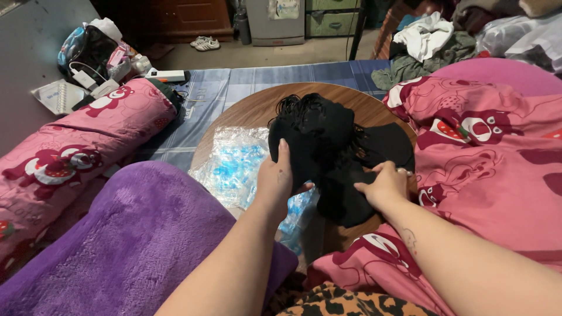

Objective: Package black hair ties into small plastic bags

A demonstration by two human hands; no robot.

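A heap of black cloth pieces with stringy loops (328, 140) lies on a round wooden table (246, 111). My left hand (275, 175) rests on the heap's left side, fingers together and flat against the fabric. Over the heap's lower right part, my right hand (383, 184) presses with fingers curled, pinching the black fabric. Clear plastic bags with blue print (234, 161) lie on the table to the left of the heap, partly under my left wrist.
A purple fleece blanket (129, 234) covers the lower left. Pink cartoon-print bedding lies rolled at the left (76, 152) and spread at the right (486, 158). A blue mat (234, 82), chargers and a notebook (61, 96) sit farther back.
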